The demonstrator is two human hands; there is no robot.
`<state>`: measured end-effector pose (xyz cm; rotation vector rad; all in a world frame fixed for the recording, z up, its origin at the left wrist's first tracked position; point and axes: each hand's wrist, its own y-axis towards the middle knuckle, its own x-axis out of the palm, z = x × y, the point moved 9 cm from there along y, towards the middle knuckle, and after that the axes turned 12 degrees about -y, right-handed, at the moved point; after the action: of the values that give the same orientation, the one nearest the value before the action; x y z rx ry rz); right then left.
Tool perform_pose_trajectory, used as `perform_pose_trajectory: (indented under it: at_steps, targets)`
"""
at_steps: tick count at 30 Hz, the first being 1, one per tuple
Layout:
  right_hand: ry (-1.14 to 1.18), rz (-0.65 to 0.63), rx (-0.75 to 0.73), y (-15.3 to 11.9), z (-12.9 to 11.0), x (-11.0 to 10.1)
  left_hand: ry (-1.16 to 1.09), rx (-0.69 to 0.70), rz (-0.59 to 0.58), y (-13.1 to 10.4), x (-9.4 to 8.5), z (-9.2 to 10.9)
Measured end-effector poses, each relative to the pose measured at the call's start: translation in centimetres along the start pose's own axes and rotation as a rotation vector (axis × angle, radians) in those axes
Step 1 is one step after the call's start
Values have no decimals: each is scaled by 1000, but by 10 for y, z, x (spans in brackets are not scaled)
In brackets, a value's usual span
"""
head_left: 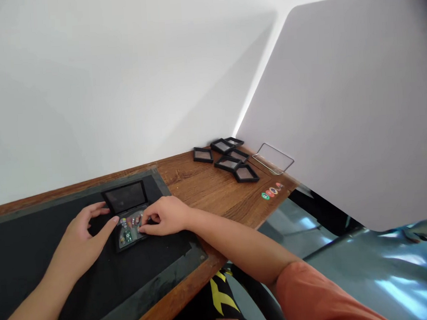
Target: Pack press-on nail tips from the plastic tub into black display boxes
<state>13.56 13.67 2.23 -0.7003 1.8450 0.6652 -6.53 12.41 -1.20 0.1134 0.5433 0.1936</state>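
An opened black hinged display frame (124,198) lies on the dark mat, its windowed lid tilted up at the back. Small colourful pieces (127,235) lie on the clear film of its lower half; they are too small to name. Beside the frame's left edge is my left hand (82,238), open, its thumb and fingers apart around the corner near the hinge. Over the right side of the lower half, my right hand (168,216) is closed in a pinch, thumb and forefinger at the pieces. Whatever sits between those fingertips is hidden.
Several closed black display frames (246,173) lie loosely piled on the wooden table (189,181) near the wall. A thin wire stand (273,158) and round coloured stickers (272,191) are by the right edge. A large pale panel (351,103) rises on the right.
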Motion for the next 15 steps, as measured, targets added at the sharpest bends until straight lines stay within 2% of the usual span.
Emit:
perform_pose_trajectory:
  at_steps: [6, 15]
  targets:
    - [67, 40, -2, -1, 8, -6, -2, 20, 2, -4, -1, 8]
    - [454, 102, -56, -1, 17, -14, -31, 9, 2, -8, 0, 15]
